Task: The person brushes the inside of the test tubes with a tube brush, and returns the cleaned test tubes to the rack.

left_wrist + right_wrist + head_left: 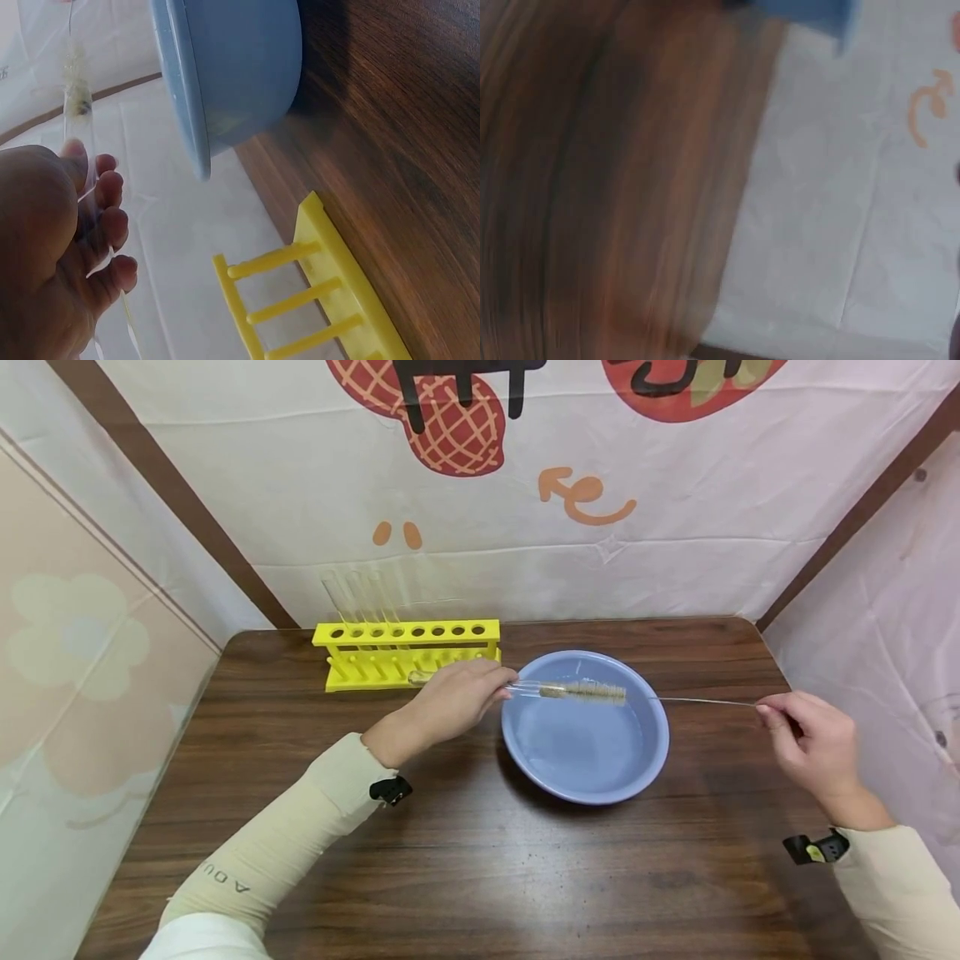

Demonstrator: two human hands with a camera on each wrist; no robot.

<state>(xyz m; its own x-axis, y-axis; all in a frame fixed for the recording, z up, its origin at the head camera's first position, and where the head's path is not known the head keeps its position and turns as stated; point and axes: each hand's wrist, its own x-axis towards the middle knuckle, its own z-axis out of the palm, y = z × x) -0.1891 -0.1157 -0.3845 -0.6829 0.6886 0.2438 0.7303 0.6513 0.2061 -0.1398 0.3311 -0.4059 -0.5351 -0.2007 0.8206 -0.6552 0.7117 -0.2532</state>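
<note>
My left hand (463,695) grips a clear glass test tube (527,688), held nearly level above the blue basin (658,752). Bristles of a test tube brush (596,692) sit partly inside the tube's mouth and partly outside it. Off to the right, my right hand (813,739) pinches the end of the brush's thin wire handle (705,700). In the left wrist view, the fingers (112,187) curl round the tube, with the bristles (76,79) at its mouth. The right wrist view is blurred and shows little of the hand.
A yellow test tube rack (408,633) stands behind and left of the basin, several clear tubes (360,597) leaning in its left holes. Water lies in the basin. The brown wooden table (525,877) meets a printed white cloth (675,577) at the back.
</note>
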